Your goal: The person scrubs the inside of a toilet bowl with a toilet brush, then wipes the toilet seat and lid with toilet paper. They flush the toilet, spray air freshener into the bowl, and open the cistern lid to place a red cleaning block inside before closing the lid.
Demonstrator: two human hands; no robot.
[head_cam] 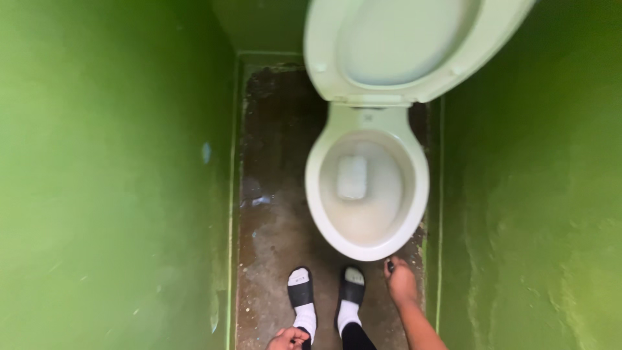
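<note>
A pale toilet bowl (pixel 414 194) stands in a narrow stall with its seat and lid (pixel 324 39) raised; a white square lies in the water. My right hand (pixel 402 282) reaches down to the floor just in front of the bowl's right front edge. Its fingers are pinched on a small dark thing (pixel 391 264) that I cannot make out. My left hand (pixel 288 339) sits at the bottom edge by my left leg, fingers curled in, with nothing visible in it. My feet, in white socks and black slides (pixel 300 293), stand before the bowl.
Green walls (pixel 116 181) close in tightly on both sides. The floor (pixel 275 194) is dark, stained concrete, with a wet-looking patch to the left of the bowl. A narrow strip of floor runs along the bowl's left side.
</note>
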